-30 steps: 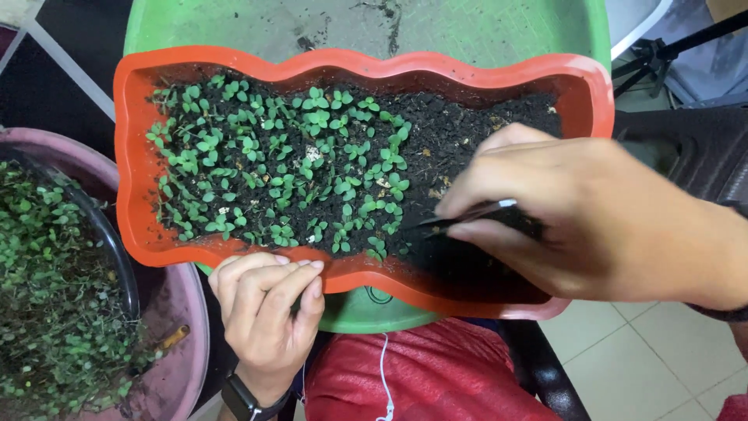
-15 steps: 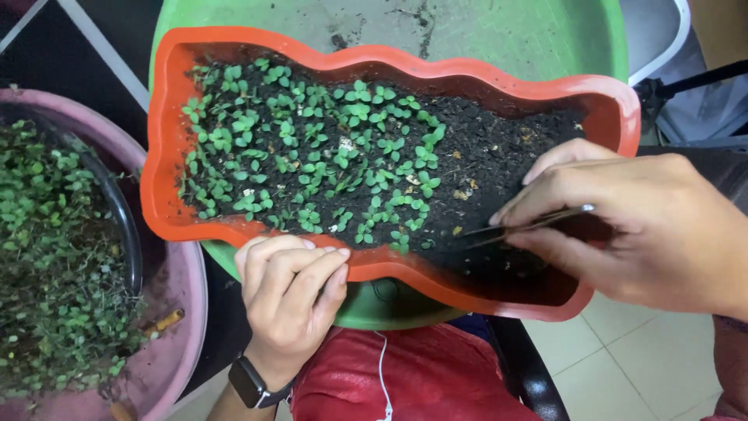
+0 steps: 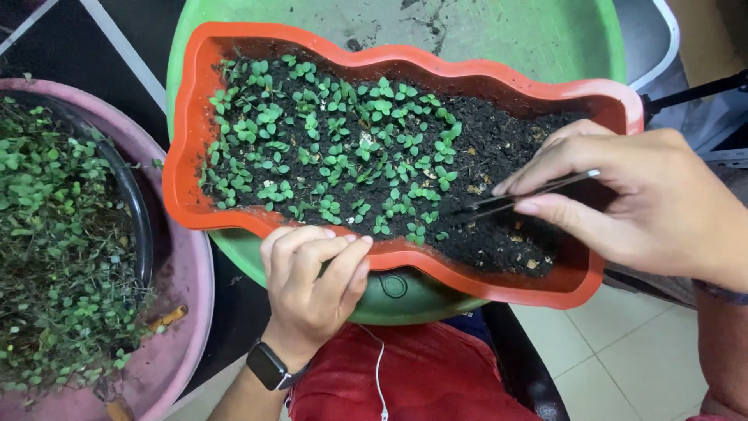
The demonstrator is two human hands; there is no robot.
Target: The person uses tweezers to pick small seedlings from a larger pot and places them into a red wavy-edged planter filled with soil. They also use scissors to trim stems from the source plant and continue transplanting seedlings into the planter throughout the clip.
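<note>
Right hand [image 3: 647, 199] entering from the right edge of the frame, fingers [image 3: 545, 175] pinched together on slim metal tweezers [image 3: 518, 196]. Tweezer tips pointing left, low over bare dark soil [image 3: 499, 148] at centre right, just beside the nearest seedlings [image 3: 343, 152]; whether touching the soil, impossible to tell. Green seedlings filling the left and middle of the orange tray [image 3: 183, 156], wavy-rimmed, stretching from upper left to lower right. Right part of the tray only soil with a few pale bits.

Left hand [image 3: 315, 288] at lower centre, fingers curled together over the near rim of the tray, gripping the edge. Dark smartwatch [image 3: 269, 365] on that wrist.

Under the tray, a round green stool seat [image 3: 483, 31], soil crumbs scattered near the top of the frame. At far left, a pink basin [image 3: 183, 288] holding a black pot [image 3: 132, 203] crowded with small green sprouts, well apart from both hands. Red fabric [image 3: 421, 374] at bottom centre with a thin white cord [image 3: 379, 366] running across it. Pale floor tiles [image 3: 615, 359] at lower right; black tripod legs [image 3: 693, 92] at upper right, beyond the tray's far corner. Nothing between the tweezers and the soil; the right hand itself hiding the tray's right end.
</note>
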